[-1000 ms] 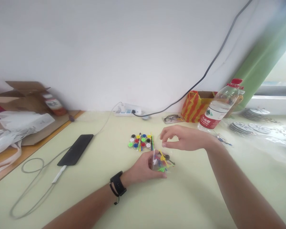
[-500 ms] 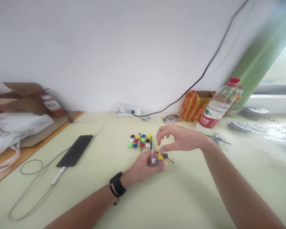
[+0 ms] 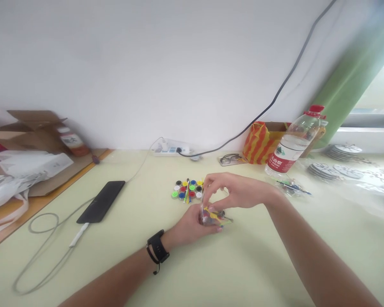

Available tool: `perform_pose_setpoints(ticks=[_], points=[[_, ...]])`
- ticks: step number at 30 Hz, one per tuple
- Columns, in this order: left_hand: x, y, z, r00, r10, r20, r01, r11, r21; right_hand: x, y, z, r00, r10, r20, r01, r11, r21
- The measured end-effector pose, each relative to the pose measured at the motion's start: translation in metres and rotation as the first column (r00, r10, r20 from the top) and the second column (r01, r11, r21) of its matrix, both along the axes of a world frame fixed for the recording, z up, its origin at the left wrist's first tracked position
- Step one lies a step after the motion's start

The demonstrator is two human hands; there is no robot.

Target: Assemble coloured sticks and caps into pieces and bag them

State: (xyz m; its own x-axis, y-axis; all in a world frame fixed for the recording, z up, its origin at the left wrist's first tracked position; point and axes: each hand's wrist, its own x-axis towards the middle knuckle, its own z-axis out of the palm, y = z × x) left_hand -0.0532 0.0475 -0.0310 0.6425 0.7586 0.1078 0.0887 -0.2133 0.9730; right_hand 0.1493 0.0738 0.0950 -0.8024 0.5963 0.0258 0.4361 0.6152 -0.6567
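Observation:
My left hand (image 3: pixel 192 224), with a black band on its wrist, is closed around a small clear plastic bag (image 3: pixel 208 218) of colourful plastic parts. Yellow, black and green pieces show through or stick out at its right side. Bent over the top edge of this bag is my right hand (image 3: pixel 230 192), thumb and fingertips closed on it in a pinch; exactly what the tips grip is partly hidden. Just behind the hands, small round coloured discs (image 3: pixel 183 189) lie in rows, with thin coloured sticks (image 3: pixel 187 192) across them.
To the left lies a black phone (image 3: pixel 101 202) with a cable. A power strip (image 3: pixel 171 149) sits against the wall. On the right stand a large water bottle (image 3: pixel 284 147), a striped bag (image 3: pixel 257 140), another packet of parts (image 3: pixel 292 187) and stacked white discs (image 3: pixel 324 171).
My right hand has come down and left onto the top of the plastic bag, its fingers drawing together. My left hand keeps its hold in nearly the same place.

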Motion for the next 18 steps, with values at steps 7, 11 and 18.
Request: perform_pose_setpoints(ticks=[7,11,18], points=[[0.000,0.000,-0.005,1.000,-0.002,0.022,0.002,1.000,0.013,-0.014,-0.004,-0.004,0.997,0.066,-0.027,-0.065,0.997,0.033],[0.000,0.000,-0.007,0.998,0.054,0.012,-0.053,0.997,-0.047,-0.007,-0.006,0.000,0.993,-0.109,-0.047,0.116,0.978,0.174],[0.001,0.002,-0.014,0.966,0.245,0.080,-0.239,0.968,-0.073,0.017,-0.011,0.017,0.916,-0.394,-0.076,0.393,0.847,0.358]])
